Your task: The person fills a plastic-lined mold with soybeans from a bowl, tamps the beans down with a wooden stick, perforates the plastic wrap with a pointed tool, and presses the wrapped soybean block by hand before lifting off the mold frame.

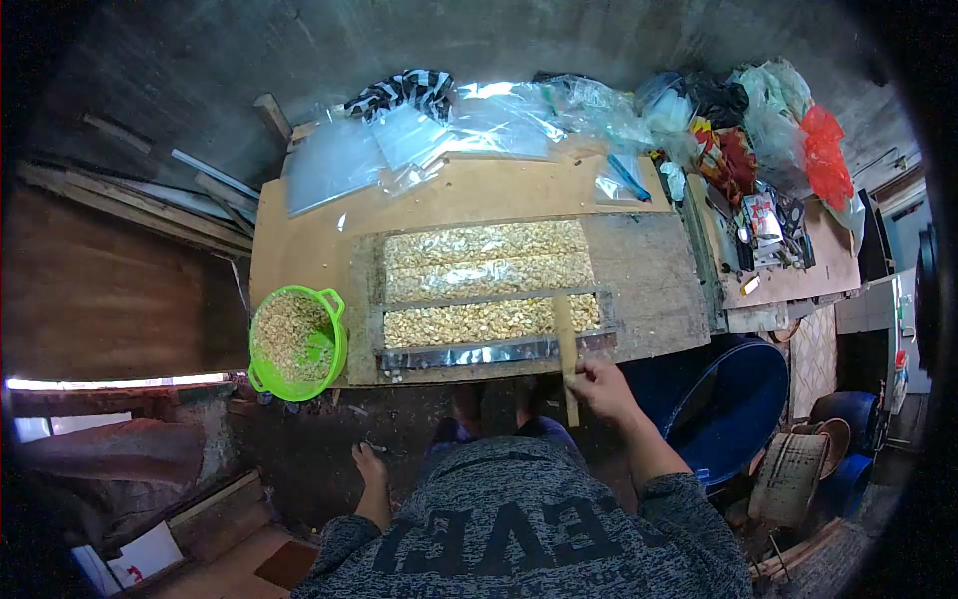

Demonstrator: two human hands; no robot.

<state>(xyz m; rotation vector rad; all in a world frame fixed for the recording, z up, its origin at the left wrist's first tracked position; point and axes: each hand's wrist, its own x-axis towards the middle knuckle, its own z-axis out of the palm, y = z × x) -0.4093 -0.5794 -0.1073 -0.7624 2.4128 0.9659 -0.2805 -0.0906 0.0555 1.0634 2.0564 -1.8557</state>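
Note:
My right hand (603, 389) is closed round the lower part of a flat wooden stick (566, 344), whose upper end lies over the grain in the front tray section. Small pale puffed grains or chopped pieces (449, 323) fill that section, framed by metal strips (479, 353) along its edges. Behind it, more pale pieces (489, 258) lie in long rows under shiny clear plastic. My left hand (369, 464) hangs low in front of the table, fingers apart, touching nothing that I can make out.
A green plastic basket (342, 344) with loose pale pieces stands at the table's left front corner. Clear plastic sheets (334, 165) and bags (599, 105) lie along the back. A tool box area with scissors (793, 215) is at right, above a blue barrel (723, 409).

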